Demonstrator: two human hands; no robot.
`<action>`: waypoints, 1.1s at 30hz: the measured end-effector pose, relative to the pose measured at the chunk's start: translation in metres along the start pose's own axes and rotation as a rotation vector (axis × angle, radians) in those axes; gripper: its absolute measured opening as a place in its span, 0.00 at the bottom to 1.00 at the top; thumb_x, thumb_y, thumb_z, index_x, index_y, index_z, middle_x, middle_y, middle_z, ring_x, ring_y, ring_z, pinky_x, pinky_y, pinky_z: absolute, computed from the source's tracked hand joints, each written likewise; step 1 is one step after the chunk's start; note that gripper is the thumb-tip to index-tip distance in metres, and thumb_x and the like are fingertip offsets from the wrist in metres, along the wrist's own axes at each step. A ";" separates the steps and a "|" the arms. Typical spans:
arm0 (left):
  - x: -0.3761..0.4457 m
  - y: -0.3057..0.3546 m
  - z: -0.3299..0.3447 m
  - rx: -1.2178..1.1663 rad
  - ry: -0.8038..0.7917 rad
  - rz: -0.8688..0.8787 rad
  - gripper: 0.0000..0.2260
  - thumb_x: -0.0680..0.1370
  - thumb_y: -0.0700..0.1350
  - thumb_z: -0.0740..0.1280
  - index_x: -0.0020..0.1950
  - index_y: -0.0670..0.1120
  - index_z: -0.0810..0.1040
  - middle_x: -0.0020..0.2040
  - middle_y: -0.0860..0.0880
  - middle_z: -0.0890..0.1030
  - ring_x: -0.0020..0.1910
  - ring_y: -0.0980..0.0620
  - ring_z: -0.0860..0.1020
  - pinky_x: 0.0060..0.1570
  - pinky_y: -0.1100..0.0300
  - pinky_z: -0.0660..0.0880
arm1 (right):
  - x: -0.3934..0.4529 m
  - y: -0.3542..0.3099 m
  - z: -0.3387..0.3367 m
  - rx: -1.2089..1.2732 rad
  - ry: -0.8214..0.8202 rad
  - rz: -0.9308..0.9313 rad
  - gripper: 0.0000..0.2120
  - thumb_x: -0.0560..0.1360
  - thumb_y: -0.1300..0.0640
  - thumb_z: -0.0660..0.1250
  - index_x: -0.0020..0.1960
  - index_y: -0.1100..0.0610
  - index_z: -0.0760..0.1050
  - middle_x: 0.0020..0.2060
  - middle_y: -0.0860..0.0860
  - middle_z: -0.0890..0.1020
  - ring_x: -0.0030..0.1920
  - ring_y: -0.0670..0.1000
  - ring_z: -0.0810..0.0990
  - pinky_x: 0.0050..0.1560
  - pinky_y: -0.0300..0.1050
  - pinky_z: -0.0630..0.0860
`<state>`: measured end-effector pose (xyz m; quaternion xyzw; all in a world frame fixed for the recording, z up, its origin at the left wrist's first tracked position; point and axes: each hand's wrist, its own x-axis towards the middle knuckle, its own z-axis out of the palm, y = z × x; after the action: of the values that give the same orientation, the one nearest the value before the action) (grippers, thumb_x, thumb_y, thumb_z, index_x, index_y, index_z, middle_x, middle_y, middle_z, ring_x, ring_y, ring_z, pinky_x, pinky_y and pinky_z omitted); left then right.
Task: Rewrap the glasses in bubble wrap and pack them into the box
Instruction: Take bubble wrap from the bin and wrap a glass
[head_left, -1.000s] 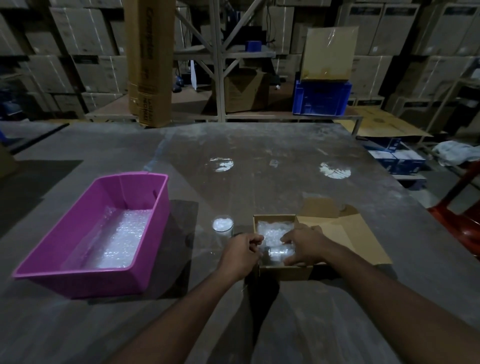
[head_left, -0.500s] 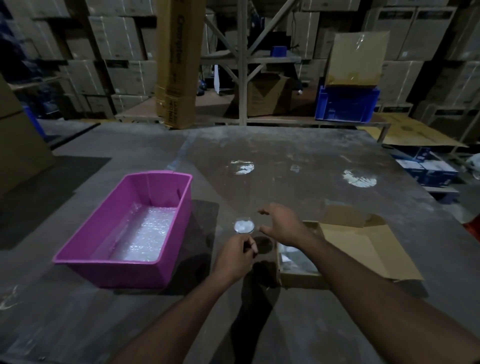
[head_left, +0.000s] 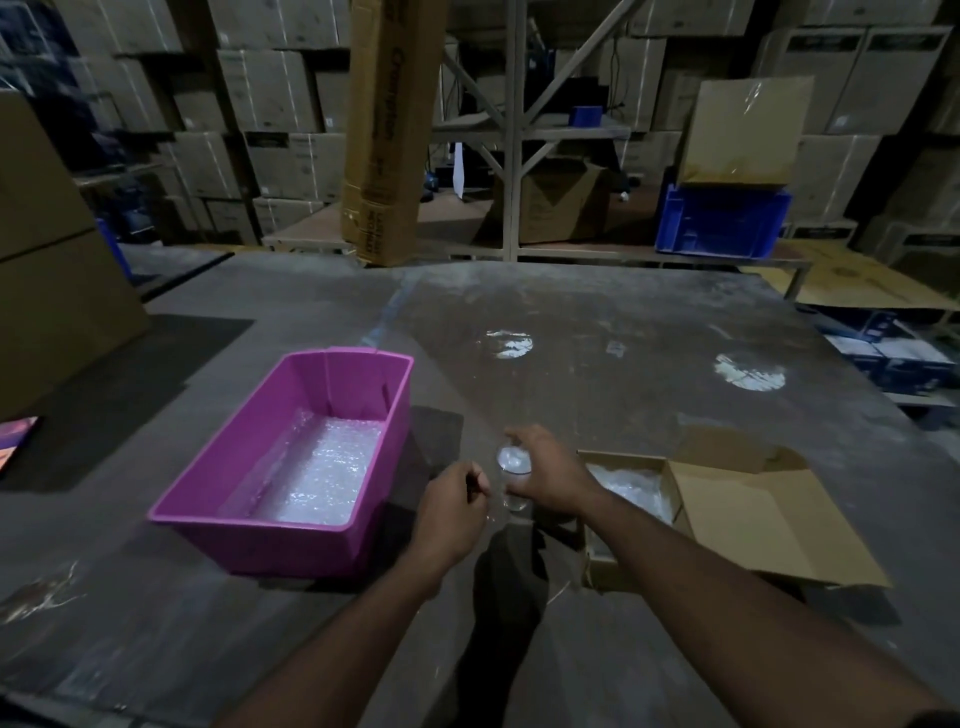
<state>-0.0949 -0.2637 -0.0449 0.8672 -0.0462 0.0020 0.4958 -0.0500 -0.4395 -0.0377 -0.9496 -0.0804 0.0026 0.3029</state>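
At lower centre, the left hand (head_left: 451, 512) is loosely curled, holding nothing. Just right, the right hand (head_left: 548, 475) grips the glass (head_left: 513, 470) beside the box (head_left: 618, 564). Best lift upright toward the wrap (head_left: 317, 475) in the tub (head_left: 291, 540).

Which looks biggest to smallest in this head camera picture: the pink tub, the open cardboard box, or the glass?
1. Pink tub and cardboard box with its flap spread: they look alike in size, so I won't rank them.
2. Glass, gripped by the right hand, plainly smallest.
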 end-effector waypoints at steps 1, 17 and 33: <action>0.002 0.002 0.000 0.010 0.024 0.006 0.13 0.75 0.34 0.66 0.43 0.53 0.73 0.42 0.53 0.81 0.40 0.54 0.80 0.47 0.45 0.81 | -0.004 -0.002 -0.007 0.054 0.032 0.003 0.40 0.68 0.56 0.79 0.76 0.53 0.66 0.67 0.51 0.72 0.66 0.50 0.73 0.65 0.45 0.73; 0.030 0.064 0.065 -0.372 -0.280 0.070 0.27 0.69 0.47 0.81 0.65 0.52 0.78 0.57 0.51 0.85 0.56 0.54 0.83 0.58 0.51 0.81 | -0.062 0.033 -0.111 0.493 -0.045 0.056 0.36 0.70 0.69 0.76 0.74 0.57 0.67 0.66 0.51 0.78 0.61 0.42 0.79 0.60 0.36 0.77; 0.034 0.057 0.091 -0.453 -0.287 -0.156 0.21 0.73 0.40 0.78 0.63 0.44 0.76 0.56 0.47 0.82 0.50 0.53 0.81 0.43 0.60 0.79 | -0.063 0.082 -0.106 -0.283 -0.062 0.164 0.31 0.69 0.55 0.78 0.69 0.50 0.70 0.59 0.49 0.80 0.54 0.50 0.79 0.52 0.45 0.78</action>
<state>-0.0696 -0.3730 -0.0404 0.7266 -0.0483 -0.1695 0.6640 -0.0940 -0.5764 -0.0016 -0.9856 -0.0115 0.0452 0.1623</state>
